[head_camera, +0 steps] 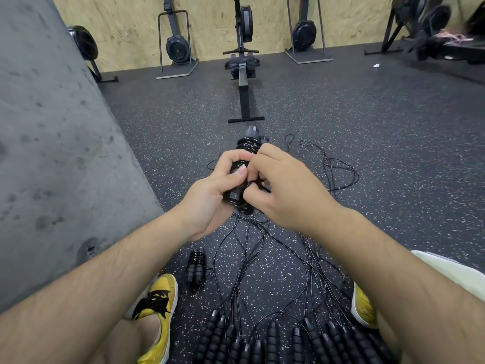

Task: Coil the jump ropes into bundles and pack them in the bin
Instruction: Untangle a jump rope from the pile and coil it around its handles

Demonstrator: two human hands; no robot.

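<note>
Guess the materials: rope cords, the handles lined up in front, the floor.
Cords: thin, glossy black, glinting along their length; probably plastic-coated cable. Handles: matte black, ribbed in segments; likely foam or rubber, can't tell which. Floor: dark matte with pale flecks; looks like rubber gym matting.

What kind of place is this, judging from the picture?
Most likely a gym: rowing machines stand along the plywood wall, the floor is speckled rubber, and many jump ropes lie on it.
</note>
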